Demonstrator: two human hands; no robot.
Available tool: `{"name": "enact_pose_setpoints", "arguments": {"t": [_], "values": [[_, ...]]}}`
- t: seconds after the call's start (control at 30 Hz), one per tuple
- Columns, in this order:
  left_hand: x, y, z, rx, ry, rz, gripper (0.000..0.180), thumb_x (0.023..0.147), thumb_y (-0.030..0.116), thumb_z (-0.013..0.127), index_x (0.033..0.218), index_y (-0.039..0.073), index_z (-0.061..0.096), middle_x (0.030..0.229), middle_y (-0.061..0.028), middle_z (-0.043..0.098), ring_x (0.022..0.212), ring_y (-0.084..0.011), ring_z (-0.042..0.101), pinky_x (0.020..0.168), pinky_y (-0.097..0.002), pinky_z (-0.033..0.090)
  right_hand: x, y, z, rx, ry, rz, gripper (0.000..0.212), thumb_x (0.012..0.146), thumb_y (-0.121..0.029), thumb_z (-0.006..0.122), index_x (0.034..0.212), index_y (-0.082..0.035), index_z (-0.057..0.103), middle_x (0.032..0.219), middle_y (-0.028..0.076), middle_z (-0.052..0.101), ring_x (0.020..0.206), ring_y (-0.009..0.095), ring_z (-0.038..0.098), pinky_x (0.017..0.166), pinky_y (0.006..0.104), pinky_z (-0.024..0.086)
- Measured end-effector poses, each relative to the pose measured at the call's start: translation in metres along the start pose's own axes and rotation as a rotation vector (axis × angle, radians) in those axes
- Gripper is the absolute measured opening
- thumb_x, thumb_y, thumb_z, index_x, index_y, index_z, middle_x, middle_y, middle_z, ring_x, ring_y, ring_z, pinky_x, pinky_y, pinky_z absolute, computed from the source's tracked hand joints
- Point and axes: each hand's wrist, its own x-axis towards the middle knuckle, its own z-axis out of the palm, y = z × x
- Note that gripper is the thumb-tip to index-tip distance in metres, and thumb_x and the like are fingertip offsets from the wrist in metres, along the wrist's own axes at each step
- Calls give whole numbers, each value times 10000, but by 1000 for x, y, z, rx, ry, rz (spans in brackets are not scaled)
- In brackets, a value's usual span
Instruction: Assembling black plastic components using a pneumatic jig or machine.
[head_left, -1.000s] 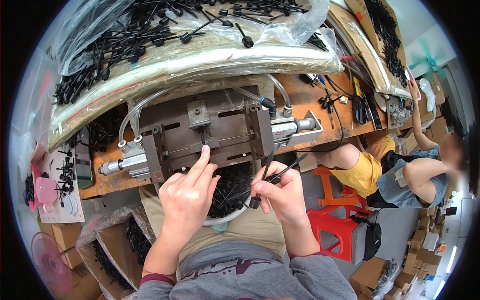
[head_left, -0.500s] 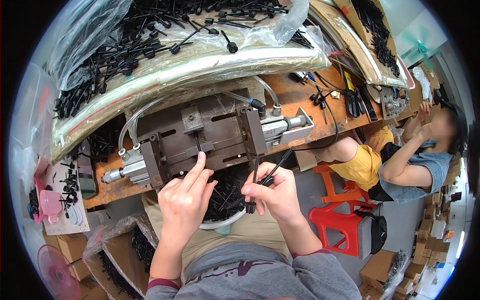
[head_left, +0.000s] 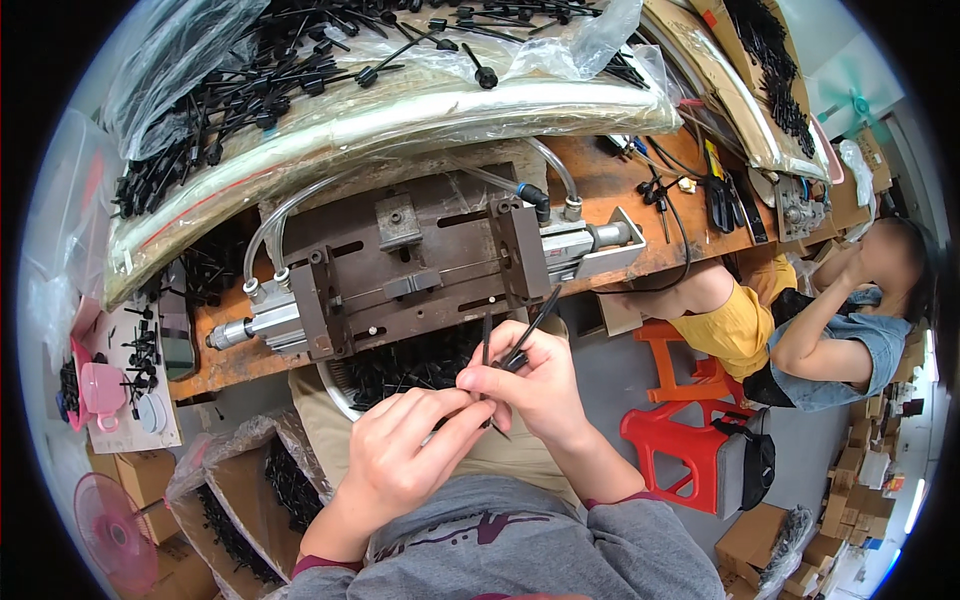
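Note:
Both hands meet just in front of the clamping fixture (head_left: 440, 308). My right hand (head_left: 535, 390) is closed around thin black plastic rods (head_left: 541, 322), at least two of them, with their ends sticking up past the fingers. Pressed against it, my left hand (head_left: 415, 440) pinches a black piece whose dark tip (head_left: 501, 432) pokes out below the fingertips; most of it is hidden. On the fixture, a small grey block (head_left: 412, 284) sits on a thin bar, and a square metal block (head_left: 398, 220) is behind it. Air cylinders (head_left: 275, 322) flank the fixture.
Black knobbed rods (head_left: 290, 85) lie heaped on plastic film behind the fixture. A tub of black parts (head_left: 400, 370) is below the bench edge. Pliers (head_left: 722, 200) lie at the right. A seated person (head_left: 830, 320) is beyond the red stool (head_left: 675, 450).
My left hand has drawn back from the fixture to my right hand. The black rod that stood at the small block no longer shows there. The view has shifted slightly.

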Motion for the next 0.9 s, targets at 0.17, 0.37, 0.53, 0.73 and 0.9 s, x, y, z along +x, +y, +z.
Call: {"name": "enact_pose_setpoints", "arguments": {"t": [0.17, 0.37, 0.53, 0.73, 0.9], "values": [[-1, -2, 1, -86, 41, -29, 267, 641, 53, 753, 901, 35, 697, 970, -79, 663, 758, -205, 643, 615, -286, 513, 1, 0, -6, 43, -63, -17, 68, 862, -12, 672, 880, 12, 610, 757, 76, 639, 442, 52, 492, 380, 189, 348], [-7, -6, 1, -162, 65, -36, 278, 592, 94, 782, 857, 33, 723, 1085, -123, 677, 846, -252, 652, 729, -345, 519, 5, -2, -12, 141, -49, -24, 147, 945, -103, 578, 982, 31, 628, 770, 104, 644, 426, 64, 480, 386, 193, 355], [-7, -9, 0, -147, 36, 18, 263, 622, 137, 777, 857, 32, 723, 1084, -122, 684, 865, -244, 658, 779, -367, 518, 6, -8, -13, 43, -45, -7, 230, 970, -147, 532, 995, 57, 634, 752, 114, 644, 408, 76, 459, 370, 189, 326], [-8, -7, -3, -173, 19, 11, 221, 684, 72, 750, 887, 0, 703, 1099, -138, 677, 894, -235, 668, 801, -364, 520, 4, -6, -11, 11, -20, -30, 155, 944, -83, 554, 924, 56, 620, 769, 137, 647, 413, 76, 463, 378, 187, 328], [-9, -6, -2, -174, 23, -2, 210, 692, 65, 750, 881, -10, 697, 1093, -139, 678, 889, -236, 671, 784, -353, 525, 4, -1, -10, -16, -10, -80, 128, 939, -58, 554, 901, 55, 601, 769, 146, 647, 413, 82, 469, 382, 192, 338]]}}
